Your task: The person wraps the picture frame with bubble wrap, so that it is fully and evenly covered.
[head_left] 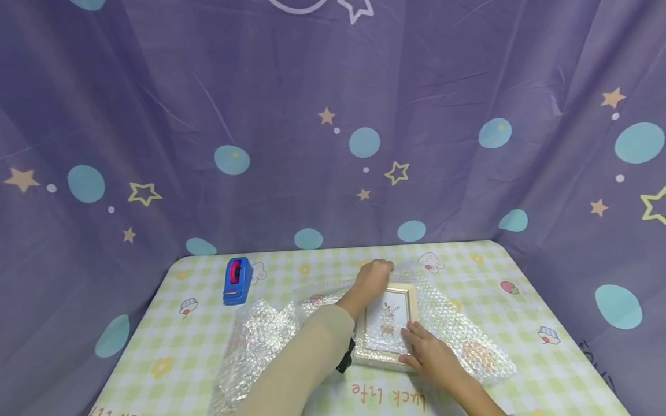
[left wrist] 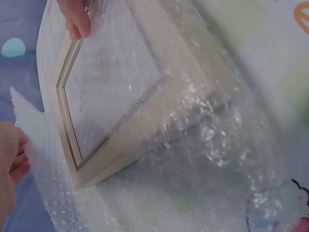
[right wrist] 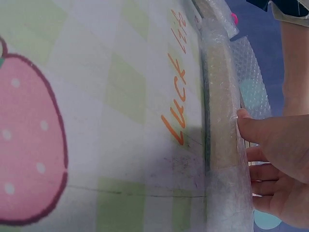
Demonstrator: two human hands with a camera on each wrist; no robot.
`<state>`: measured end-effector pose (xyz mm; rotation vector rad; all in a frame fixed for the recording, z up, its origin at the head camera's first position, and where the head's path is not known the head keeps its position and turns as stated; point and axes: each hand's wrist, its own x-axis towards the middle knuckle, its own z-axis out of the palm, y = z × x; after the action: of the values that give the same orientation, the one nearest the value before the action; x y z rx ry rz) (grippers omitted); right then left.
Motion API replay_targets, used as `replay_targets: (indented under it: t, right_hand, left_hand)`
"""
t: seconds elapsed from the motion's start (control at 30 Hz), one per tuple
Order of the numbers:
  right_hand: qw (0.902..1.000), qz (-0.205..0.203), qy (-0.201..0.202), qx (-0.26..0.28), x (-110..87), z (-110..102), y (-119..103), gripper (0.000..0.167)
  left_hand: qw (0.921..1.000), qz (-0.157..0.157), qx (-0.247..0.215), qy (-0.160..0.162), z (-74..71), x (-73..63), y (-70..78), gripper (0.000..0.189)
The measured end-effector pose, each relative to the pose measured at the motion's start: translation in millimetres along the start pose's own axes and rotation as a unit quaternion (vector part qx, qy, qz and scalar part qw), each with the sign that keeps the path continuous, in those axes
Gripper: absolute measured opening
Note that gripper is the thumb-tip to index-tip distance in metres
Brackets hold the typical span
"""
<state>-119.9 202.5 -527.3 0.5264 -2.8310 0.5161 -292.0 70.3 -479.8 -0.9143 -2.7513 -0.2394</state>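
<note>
A picture frame (head_left: 413,300) with a pale wooden border and a small plant print lies on a sheet of bubble wrap (head_left: 442,312). The wrap's near part covers the frame's lower portion, while the upper border shows bare. My left hand (head_left: 373,280) reaches over the frame's far left corner, its curled fingers pinching the wrap's far edge, which stands raised beside the fingers (left wrist: 20,157) in the left wrist view. My right hand (head_left: 434,355) rests on the frame's near right side, fingers extended over the wrapped face and thumb (right wrist: 246,126) at the near edge.
A blue tape dispenser (head_left: 236,283) with a pink core stands at the table's back left. More crumpled bubble wrap (head_left: 260,341) spreads left of the frame, partly behind my left sleeve (head_left: 307,358). A checked cloth (head_left: 192,341) covers the table, and a purple curtain (head_left: 291,173) hangs behind.
</note>
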Motion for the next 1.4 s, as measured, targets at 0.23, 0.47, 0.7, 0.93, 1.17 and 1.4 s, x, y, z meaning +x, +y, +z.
replay_targets:
  t: [0.23,0.47,0.7,0.93,1.17,1.4]
  right_hand:
    - [1.0000,-0.001,-0.002,-0.007,-1.4,1.6,-0.1,0.054]
    - [1.0000,0.005,-0.002,-0.006,-5.5,-0.1,0.2,0.054]
    - [0.9999,-0.007,0.003,-0.013,-8.2,1.1,-0.3,0.054]
    - [0.9996,0.005,0.019,-0.019,-3.3,1.0,-1.8,0.054]
    - [0.9997,0.020,0.016,-0.004,-4.0,1.1,-1.4,0.057]
    - [0.9986,0.043,0.025,0.016,-3.4,1.7,0.1,0.068]
  left_hand:
    - [0.9995,0.013,0.026,0.013,-3.7,-7.5,-4.9,0.026]
    - [0.9972,0.027,0.032,0.062,-7.6,-23.1,-14.6,0.023]
    - [0.9982,0.037,0.016,0.044,-8.8,-44.8,-18.1,0.026]
    - [0.9978,0.059,0.023,-0.020,-10.1,-59.9,-22.6,0.020]
    - [0.9955,0.064,-0.006,-0.070,-4.6,-63.6,-27.5,0.016]
    - [0.9864,0.154,0.029,-0.049,-2.9,-67.9,-36.1,0.020]
